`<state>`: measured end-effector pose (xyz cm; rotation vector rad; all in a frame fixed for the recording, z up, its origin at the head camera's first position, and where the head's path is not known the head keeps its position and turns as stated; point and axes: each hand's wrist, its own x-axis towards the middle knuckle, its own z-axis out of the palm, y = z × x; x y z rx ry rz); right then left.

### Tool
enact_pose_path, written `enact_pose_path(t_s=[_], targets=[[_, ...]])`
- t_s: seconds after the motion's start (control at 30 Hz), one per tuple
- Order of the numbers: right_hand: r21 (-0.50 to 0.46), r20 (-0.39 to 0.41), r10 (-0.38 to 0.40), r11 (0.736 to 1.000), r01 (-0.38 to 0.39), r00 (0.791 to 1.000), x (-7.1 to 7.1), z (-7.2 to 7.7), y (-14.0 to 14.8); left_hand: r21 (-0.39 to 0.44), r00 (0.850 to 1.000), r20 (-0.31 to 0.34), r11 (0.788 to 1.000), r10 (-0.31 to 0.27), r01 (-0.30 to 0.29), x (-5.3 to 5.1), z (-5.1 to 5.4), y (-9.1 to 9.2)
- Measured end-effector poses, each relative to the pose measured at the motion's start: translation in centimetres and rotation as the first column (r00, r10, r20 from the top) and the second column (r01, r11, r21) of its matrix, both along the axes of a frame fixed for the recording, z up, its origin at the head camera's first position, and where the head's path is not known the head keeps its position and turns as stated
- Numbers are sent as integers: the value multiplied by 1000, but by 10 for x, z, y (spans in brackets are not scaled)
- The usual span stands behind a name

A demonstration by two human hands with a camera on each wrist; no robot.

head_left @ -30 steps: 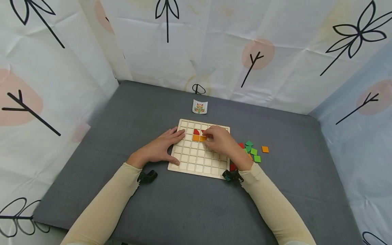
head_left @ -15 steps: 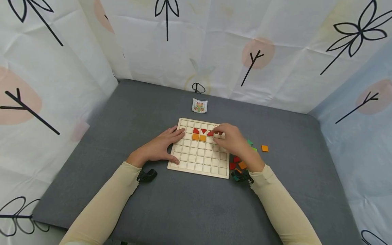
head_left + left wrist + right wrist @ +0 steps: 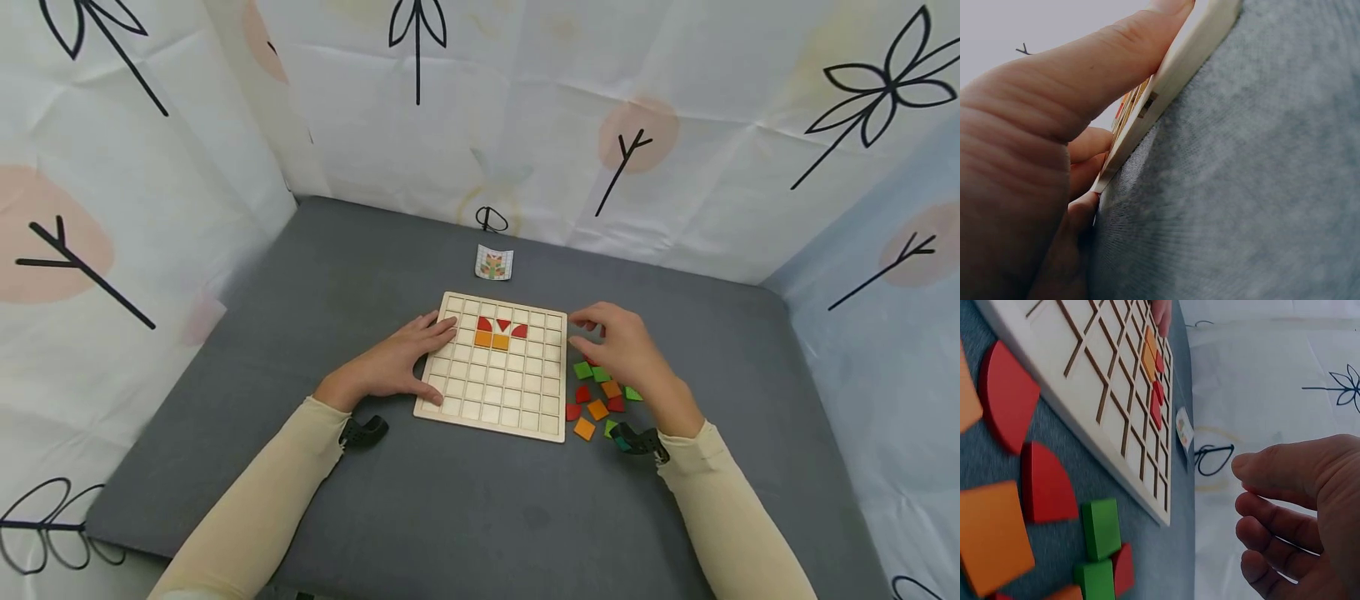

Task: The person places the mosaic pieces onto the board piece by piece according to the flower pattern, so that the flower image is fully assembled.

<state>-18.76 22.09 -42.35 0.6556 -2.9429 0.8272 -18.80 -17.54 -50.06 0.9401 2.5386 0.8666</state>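
Note:
The wooden grid board (image 3: 480, 387) lies on the grey table. My left hand (image 3: 397, 357) rests on its left side, thumb and fingers spread on the frame; the left wrist view shows the thumb on the board's pale edge (image 3: 1194, 59). In the upper cells sit a red quarter-circle tile (image 3: 484, 323), a red triangle tile (image 3: 503, 326) and another red quarter-circle tile (image 3: 520, 332). Below them are two orange square tiles (image 3: 491, 340). My right hand (image 3: 618, 337) hovers beyond the board's right edge, above loose tiles, its fingers loosely bent with no tile visible in them.
Right of the board lie several loose tiles: orange squares (image 3: 597, 409), red pieces (image 3: 583, 394) and green pieces (image 3: 582, 370); the right hand and forearm cover some. A small pattern card (image 3: 493, 263) lies behind the board. Printed cloth walls (image 3: 540, 192) border the table.
My right hand has moved right, off the board, leaving the right red quarter-circle tile in its cell. More loose tiles show beside the board. The left hand stays in place.

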Motion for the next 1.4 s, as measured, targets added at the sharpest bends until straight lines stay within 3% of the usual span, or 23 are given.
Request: enact_pose_path(t_s=[0.5,0.83,1.03,1.4], targets=[[37,-19,-96,995,97,995,14,14,43,0,999,-35,1000,-16,16,-1,1,3],[91,-40,-168,981,171,985,27,24,80,-12,1000,-2,1000,-1,1,0,0,2],[101,-72,-181,977,188,981,33,21,102,-4,1000,-8,1000,-6,6,0,1,2],[108,-27,-180,977,181,983,35,8,120,-22,1000,-13,1000,0,0,-2,-2,1]])
